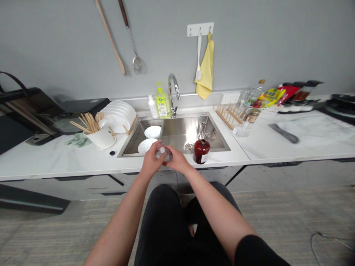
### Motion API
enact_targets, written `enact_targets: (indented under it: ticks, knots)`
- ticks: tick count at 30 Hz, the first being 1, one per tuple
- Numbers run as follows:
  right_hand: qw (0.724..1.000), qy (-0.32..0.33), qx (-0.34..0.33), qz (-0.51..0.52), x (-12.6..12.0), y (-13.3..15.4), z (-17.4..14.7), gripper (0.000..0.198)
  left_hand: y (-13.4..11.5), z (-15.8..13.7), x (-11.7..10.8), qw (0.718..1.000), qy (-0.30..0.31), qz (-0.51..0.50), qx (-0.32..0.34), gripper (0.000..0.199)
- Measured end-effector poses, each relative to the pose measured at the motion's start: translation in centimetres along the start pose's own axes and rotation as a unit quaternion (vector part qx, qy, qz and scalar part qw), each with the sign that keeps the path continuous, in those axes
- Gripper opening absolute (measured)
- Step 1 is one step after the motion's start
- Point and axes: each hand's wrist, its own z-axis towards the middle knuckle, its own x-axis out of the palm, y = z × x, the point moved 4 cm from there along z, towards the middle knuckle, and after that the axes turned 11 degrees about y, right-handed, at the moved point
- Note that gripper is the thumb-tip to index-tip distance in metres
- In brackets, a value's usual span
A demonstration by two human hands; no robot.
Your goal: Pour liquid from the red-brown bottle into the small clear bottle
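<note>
My left hand and my right hand are both closed round a small clear container at the sink's front edge. A whitish part shows at its top; fingers hide much of the rest. To the right of my hands, a dark red-brown bottle with a white label stands upright at the front rim of the steel sink. Two white bowls, one farther back and one nearer, sit in the wire basket on the sink's left side, just beyond my left hand.
Left of the sink are a white cup of chopsticks and a rack of white plates. Behind it stand a yellow-green soap bottle, a white bottle and the faucet. A wooden rack lies to the right.
</note>
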Motion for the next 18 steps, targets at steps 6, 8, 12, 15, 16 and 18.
enact_targets:
  ticks: [6, 8, 12, 15, 16, 18]
  knots:
    - [1.000, 0.003, 0.004, 0.001, 0.0, 0.0, -0.1, 0.083, -0.1, 0.3, -0.4, 0.999, -0.026, -0.015, 0.014, 0.059]
    - [1.000, 0.001, 0.004, -0.002, 0.0, 0.1, -0.1, 0.082, -0.2, 0.4, -0.5, 0.999, -0.039, 0.001, -0.002, 0.048]
    - [1.000, 0.003, 0.008, 0.001, 0.0, 0.2, -0.1, 0.081, -0.6, 0.5, -0.3, 0.999, 0.016, -0.030, 0.018, 0.054]
    - [1.000, 0.006, 0.006, 0.007, 0.0, 0.1, -0.1, 0.081, -1.0, 0.4, -0.4, 0.999, 0.015, -0.017, 0.028, 0.053]
    - [1.000, 0.005, 0.005, 0.006, 0.0, 0.1, -0.1, 0.082, -1.1, 0.4, -0.5, 1.000, -0.001, -0.002, 0.020, 0.050]
    - [1.000, 0.005, 0.005, 0.001, 0.0, 0.1, -0.1, 0.083, -0.9, 0.4, -0.5, 0.999, -0.024, 0.024, 0.001, 0.044]
